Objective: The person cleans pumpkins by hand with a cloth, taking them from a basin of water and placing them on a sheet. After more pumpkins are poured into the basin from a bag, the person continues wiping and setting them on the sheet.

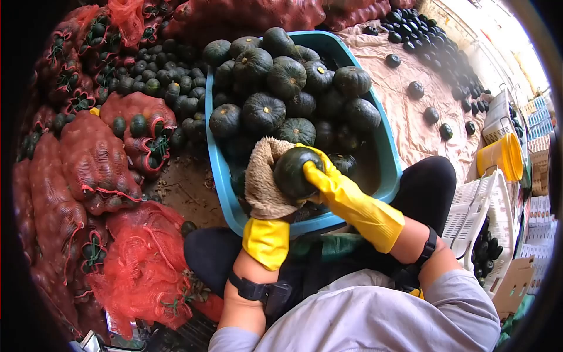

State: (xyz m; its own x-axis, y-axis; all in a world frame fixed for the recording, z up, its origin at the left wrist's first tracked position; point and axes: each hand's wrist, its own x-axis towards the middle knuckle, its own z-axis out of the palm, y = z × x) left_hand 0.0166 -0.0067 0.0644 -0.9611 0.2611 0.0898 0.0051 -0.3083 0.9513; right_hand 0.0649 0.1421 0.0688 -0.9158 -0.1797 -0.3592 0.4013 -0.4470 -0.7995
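Observation:
A dark green kabocha squash [296, 172] is held over the near part of a blue plastic tub [218, 182]. My right hand [324, 173], in a long yellow rubber glove, grips its right side with the fingers wrapped around it. On the squash's left side a tan, fluffy cloth [264, 176] lies against the skin. My left hand [267, 239] is beneath that cloth, pressing it to the squash; only the yellow glove cuff shows and the fingers are covered. Many more kabocha squashes [264, 113] are heaped in the tub, mostly toward its far side.
Red mesh sacks [94, 158] full of squashes crowd the left, with loose squashes [158, 76] beside them. Other squashes [415, 90] lie on a tan sheet [381, 64] at the far right. A yellow bucket [500, 157] and a white crate [478, 211] stand at my right.

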